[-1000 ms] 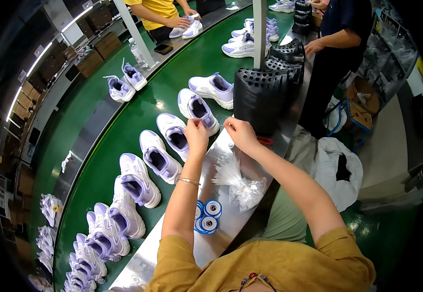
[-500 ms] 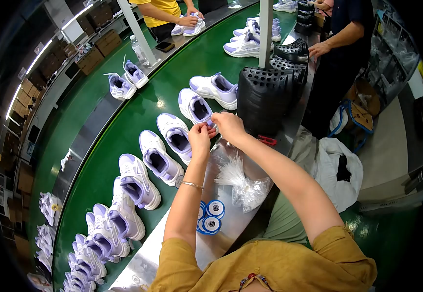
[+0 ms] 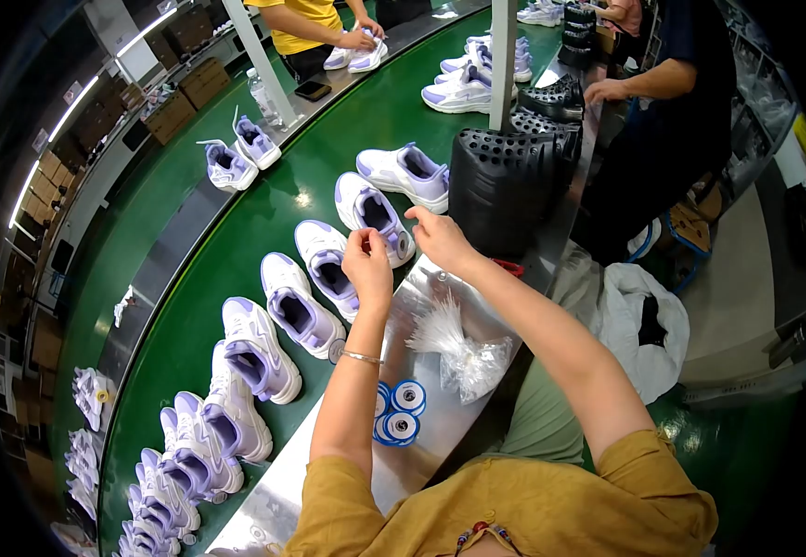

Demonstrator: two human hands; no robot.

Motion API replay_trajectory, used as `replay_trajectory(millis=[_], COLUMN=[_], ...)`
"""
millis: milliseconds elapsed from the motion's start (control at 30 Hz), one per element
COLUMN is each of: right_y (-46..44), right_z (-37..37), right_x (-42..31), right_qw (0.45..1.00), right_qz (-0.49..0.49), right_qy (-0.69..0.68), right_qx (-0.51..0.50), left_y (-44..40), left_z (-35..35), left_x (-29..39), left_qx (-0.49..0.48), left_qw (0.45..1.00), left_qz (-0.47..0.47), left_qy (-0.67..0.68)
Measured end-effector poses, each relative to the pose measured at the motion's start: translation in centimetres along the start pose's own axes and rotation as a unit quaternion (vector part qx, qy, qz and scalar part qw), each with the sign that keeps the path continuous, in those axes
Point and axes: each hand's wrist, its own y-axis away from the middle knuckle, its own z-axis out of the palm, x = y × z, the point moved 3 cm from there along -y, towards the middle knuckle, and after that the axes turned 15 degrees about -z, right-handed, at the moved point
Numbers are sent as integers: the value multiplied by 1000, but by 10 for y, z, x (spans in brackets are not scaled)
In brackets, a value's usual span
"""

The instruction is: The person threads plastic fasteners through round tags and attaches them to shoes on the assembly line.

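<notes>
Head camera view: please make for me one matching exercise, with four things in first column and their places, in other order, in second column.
Things
1. Row of shoes
2. Phone
3. Blue-rimmed discs
4. Bracelet

Places
A. Around the left forearm
B. Overlapping one another on the metal surface
C. On the green belt
D. Near the bottle

Right pairs: 1-C, 2-D, 3-B, 4-A
</notes>
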Motion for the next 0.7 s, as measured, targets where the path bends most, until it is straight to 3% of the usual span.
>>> replay_trajectory(millis=[67, 133, 200, 267, 367, 433, 533, 700], right_y=[-3, -6, -9, -13, -11, -8, -3, -6], right_z=[-1, -3, 4, 11, 12, -2, 3, 12], right_x=[0, -7, -5, 3, 9, -3, 11, 4], right_qw=[999, 996, 994, 989, 983, 927, 879, 893], right_qz=[-18, -55, -32, -11, -38, 144, 202, 188], right_qy=[-14, -31, -85, -136, -169, -341, -420, -403], right_qx=[34, 60, 59, 59, 65, 58, 97, 71], left_y=[1, 6, 7, 6, 1, 1, -2, -5], left_z=[-1, 7, 16, 18, 16, 14, 13, 15], left_x=[11, 29, 23, 14, 4, 3, 5, -3], left_qx=[-6, -109, -196, -217, -195, -190, -183, -167], left_qw=[1000, 991, 977, 973, 981, 981, 979, 984], left_qz=[23, 20, -48, -70, -22, -40, -70, -54], left_qy=[10, 76, 63, 40, -12, 8, 48, 44])
